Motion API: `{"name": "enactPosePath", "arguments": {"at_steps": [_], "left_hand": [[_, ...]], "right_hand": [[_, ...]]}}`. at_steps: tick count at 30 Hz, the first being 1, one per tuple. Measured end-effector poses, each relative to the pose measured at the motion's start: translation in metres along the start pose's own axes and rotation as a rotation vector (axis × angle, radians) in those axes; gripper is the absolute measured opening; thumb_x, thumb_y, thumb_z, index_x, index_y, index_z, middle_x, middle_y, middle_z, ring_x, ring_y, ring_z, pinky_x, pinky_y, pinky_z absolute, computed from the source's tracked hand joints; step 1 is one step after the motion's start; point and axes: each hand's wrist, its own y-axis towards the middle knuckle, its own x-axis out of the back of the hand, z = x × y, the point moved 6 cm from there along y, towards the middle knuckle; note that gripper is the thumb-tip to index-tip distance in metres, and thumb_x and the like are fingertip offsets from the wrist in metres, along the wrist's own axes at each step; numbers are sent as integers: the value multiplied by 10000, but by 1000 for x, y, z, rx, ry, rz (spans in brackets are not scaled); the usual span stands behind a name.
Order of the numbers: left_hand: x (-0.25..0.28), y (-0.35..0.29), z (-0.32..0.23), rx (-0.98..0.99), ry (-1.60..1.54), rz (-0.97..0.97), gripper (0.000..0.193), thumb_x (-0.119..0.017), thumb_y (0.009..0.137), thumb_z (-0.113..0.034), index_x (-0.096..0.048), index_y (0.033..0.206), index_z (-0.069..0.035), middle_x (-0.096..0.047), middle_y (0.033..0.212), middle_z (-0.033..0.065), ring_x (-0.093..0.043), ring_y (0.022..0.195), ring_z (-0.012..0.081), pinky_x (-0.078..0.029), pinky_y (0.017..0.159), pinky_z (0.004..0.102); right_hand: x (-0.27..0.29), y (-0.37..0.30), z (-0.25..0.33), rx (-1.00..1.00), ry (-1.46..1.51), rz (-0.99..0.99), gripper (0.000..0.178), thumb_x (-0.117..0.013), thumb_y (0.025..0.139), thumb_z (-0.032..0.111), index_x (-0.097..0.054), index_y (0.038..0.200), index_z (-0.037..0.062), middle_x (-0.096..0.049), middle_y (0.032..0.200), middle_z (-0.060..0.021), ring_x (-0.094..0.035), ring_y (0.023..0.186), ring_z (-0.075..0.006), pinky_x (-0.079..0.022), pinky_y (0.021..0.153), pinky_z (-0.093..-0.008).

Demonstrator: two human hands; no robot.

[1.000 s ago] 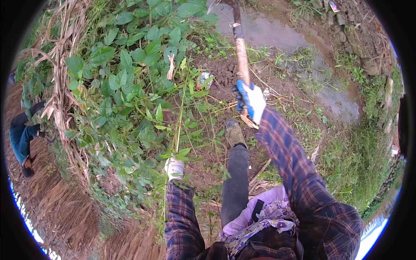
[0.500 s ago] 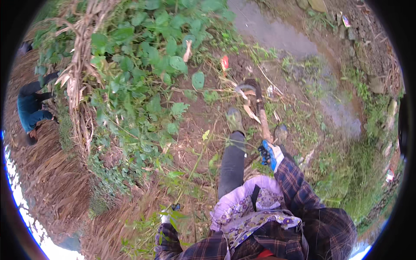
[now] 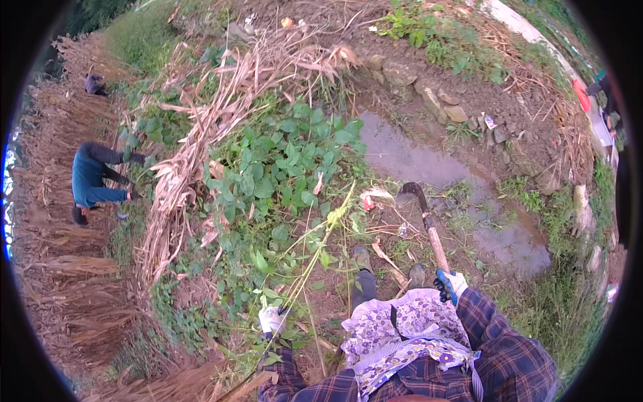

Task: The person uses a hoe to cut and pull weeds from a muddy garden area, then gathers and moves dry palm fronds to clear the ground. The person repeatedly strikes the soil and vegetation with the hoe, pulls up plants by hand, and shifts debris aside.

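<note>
My right hand (image 3: 452, 286), in a white and blue work glove, is closed round the wooden handle of a sickle (image 3: 437, 246). The sickle's dark curved head points away from me, over the ground near the muddy water. At the left, my gloved left hand (image 3: 272, 319) is wrapped round a bundle of long green weed stalks (image 3: 313, 258). Their pale yellow-green ends reach forward, and leaves hang about the hand and forearm. My boots (image 3: 360, 257) stand on bare soil, partly hidden behind a floral apron (image 3: 429, 315).
Leafy green plants (image 3: 268, 167) grow ahead on the left, beside a heap of dry stalks (image 3: 194, 154). A muddy water channel (image 3: 429, 161) runs along the right below a stone edge (image 3: 435, 104). Another person (image 3: 94, 175) bends over at the far left.
My left hand has risen and moved forward with the weed stalks, which now stretch ahead. The sickle has swung farther forward and right. The view has tilted up, showing more ground ahead.
</note>
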Motion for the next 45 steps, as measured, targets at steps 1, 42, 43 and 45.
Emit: {"name": "enactPosePath", "arguments": {"at_steps": [1,42,43,45], "left_hand": [[1,7,1,-51,246,-6,238,-647,782,-370,-712,911,-182,-667,775,77,-633,744,251,-482,665,361],[-47,-4,-833,-1252,993,-239,554,-640,832,-310,-479,1276,-21,-540,1239,179,-498,1152,327,-391,980,427],[-78,-35,-854,-1293,1000,-207,547,-636,835,-311,-482,1275,-27,-544,1228,174,-504,1137,322,-396,967,424],[-126,-103,-900,-1369,998,-181,533,-630,839,-311,-488,1274,-37,-554,1205,164,-516,1108,312,-406,940,419]], "right_hand": [[11,-13,-8,-70,-9,-60,323,-641,870,347,-605,765,44,-513,565,-47,-461,390,-191,-407,375,-369],[-13,-144,-573,-428,2147,-703,185,-629,863,324,-639,871,140,-569,612,-115,-552,488,-293,-432,474,-470],[-28,-139,-587,-449,2229,-660,193,-627,863,333,-644,881,141,-580,624,-121,-556,493,-296,-430,474,-476],[-27,-148,-596,-469,2173,-615,242,-625,857,366,-648,889,127,-625,729,-128,-612,598,-293,-465,547,-483]]}}
